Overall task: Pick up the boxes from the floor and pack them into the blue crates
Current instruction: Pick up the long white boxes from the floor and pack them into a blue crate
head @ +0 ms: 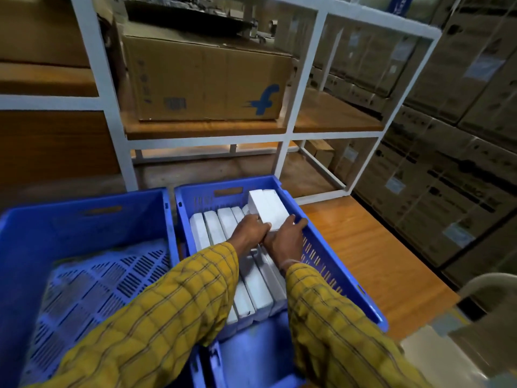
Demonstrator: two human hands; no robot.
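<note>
Head view: my left hand [249, 230] and right hand [285, 238] each grip the white box [265, 207]; I should slide it upright beside the packed row [221, 228] in the right blue crate [330, 256].

Warehouse stockroom, by the look of it: white steel racking [288, 152] w/ wooden shelves, a big shipping carton [207, 82] on one, stacked labelled cartons [447, 152] walling the right side, blue plastic crates [84, 247] up front.

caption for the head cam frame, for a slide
Both hands, left hand and right hand, lower white boxes into the right blue crate beside packed rows.
</note>
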